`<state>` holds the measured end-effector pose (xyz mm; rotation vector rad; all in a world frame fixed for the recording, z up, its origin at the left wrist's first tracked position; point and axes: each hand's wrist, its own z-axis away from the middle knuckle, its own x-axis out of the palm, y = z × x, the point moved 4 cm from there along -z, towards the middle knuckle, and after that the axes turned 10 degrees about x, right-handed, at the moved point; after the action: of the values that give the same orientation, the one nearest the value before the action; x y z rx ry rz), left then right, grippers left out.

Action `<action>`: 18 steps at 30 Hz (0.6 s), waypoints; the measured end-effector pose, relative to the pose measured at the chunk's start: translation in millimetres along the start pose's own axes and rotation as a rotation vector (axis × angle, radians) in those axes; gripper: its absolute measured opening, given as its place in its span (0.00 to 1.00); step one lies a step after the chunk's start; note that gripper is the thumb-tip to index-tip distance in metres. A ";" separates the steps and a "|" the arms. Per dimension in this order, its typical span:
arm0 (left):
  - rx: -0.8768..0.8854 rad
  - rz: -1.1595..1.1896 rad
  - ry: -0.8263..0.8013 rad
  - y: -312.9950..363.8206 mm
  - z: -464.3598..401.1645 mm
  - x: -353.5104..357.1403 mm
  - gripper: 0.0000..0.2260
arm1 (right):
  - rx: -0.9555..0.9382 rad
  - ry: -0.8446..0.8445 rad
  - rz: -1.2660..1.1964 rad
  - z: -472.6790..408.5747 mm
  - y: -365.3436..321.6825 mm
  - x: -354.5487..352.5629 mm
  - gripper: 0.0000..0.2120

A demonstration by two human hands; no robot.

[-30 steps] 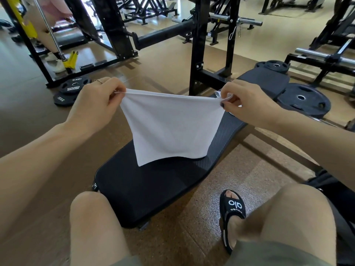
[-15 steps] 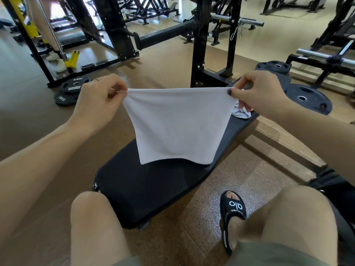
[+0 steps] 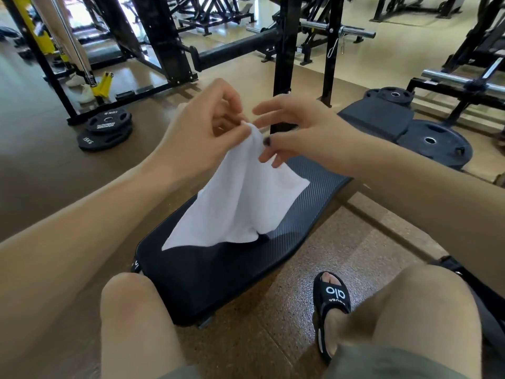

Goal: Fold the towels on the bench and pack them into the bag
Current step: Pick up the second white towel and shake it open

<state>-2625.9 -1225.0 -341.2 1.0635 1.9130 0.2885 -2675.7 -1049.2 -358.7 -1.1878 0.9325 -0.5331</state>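
A white towel hangs folded in half over the black padded bench, its lower edge resting on the pad. My left hand pinches both top corners together at the towel's peak. My right hand is right beside it, thumb and fingers touching the towel just under the peak, the other fingers spread. The other towel seen earlier on the far part of the bench is hidden behind my hands. A dark bag edge shows at the right behind my right knee.
My knees and a black sandal are in the foreground. Weight plates lie on the floor at left, and a larger plate at right. A black rack upright stands behind the bench, with barbells and other gym frames around.
My hands have come together at the middle, bringing the two top corners of the stretched towel into one point. The towel now hangs doubled instead of spread flat.
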 end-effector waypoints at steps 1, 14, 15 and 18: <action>-0.002 0.012 -0.005 2.7 -0.2 2.0 0.10 | -0.011 -0.012 -0.042 -1.2 -0.8 3.3 0.18; -0.104 0.088 -0.075 -7.8 34.0 26.0 0.07 | -0.081 0.088 -0.071 0.5 -2.7 3.5 0.06; -0.106 0.080 -0.064 -9.3 37.8 28.4 0.06 | -0.082 0.098 -0.050 0.7 -3.5 2.5 0.07; -0.079 0.045 -0.006 -11.9 41.8 30.7 0.05 | -0.096 0.104 0.034 1.1 -4.1 2.7 0.06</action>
<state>-2606.2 -1217.2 -390.0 1.0548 1.8584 0.3827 -2672.9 -1052.0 -355.6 -1.2375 1.0756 -0.5311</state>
